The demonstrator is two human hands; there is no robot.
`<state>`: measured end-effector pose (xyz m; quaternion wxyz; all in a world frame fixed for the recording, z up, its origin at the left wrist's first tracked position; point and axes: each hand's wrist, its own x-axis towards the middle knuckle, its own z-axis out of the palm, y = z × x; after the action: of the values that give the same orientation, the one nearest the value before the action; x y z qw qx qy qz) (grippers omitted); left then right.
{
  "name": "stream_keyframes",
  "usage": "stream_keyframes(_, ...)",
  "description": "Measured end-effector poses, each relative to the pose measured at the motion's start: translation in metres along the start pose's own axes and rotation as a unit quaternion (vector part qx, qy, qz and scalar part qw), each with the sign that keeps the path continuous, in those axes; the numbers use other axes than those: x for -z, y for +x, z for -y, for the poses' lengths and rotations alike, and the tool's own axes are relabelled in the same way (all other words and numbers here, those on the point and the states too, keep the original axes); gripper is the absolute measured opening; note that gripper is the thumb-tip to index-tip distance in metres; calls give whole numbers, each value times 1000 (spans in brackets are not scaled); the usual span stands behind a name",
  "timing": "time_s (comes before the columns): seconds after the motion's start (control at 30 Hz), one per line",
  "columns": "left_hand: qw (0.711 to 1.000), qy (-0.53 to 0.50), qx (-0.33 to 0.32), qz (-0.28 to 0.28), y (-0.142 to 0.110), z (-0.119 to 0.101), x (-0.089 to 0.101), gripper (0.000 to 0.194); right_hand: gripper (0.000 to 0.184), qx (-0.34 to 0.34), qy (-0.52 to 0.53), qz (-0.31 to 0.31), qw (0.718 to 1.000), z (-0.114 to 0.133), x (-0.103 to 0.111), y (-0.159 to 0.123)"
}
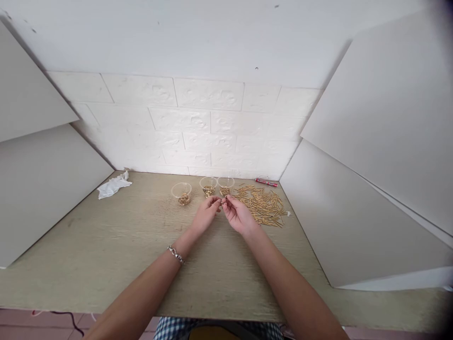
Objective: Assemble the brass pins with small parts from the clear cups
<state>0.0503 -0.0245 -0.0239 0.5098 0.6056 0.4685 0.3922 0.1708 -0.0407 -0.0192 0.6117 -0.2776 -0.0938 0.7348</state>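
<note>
My left hand [207, 211] and my right hand [238, 213] meet at the fingertips over the table, both closed in a pinch. Whatever lies between the fingers is too small to name. Just behind them stand two clear plastic cups, a middle cup [208, 178] and a right cup [226, 178], each with small gold-coloured metal parts inside. A third clear cup [181, 184], left of my left hand, also has small gold-coloured pieces in it. Beside my right hand spreads a pile of thin gold-coloured metal rods [264, 205].
A crumpled white tissue [113, 185] lies at the table's back left. Near the back right is a red pen-like object [266, 182]. Pale panels, a left panel [46, 184] and a right panel [368, 222], flank the wooden table [116, 255], and a white brick-patterned wall [198, 123] closes the back.
</note>
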Motion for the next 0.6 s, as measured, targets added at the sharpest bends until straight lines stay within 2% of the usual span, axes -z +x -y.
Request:
stream_keyframes(0.1,997,-65,37,32,2,1,2,32,16,7,2,11,1000,0,0,-1)
stream_keyframes(0.23,988,-137,60,32,4,5,3,39,12,26,4,18,999,0,1,-1)
stream_keyframes(0.4,983,-159,72,55,4,6,5,42,11,52,-3,19,998,-1,1,0)
stream_keyframes(0.6,976,-188,91,59,7,10,9,36,8,62,-36,22,997,-2,2,0)
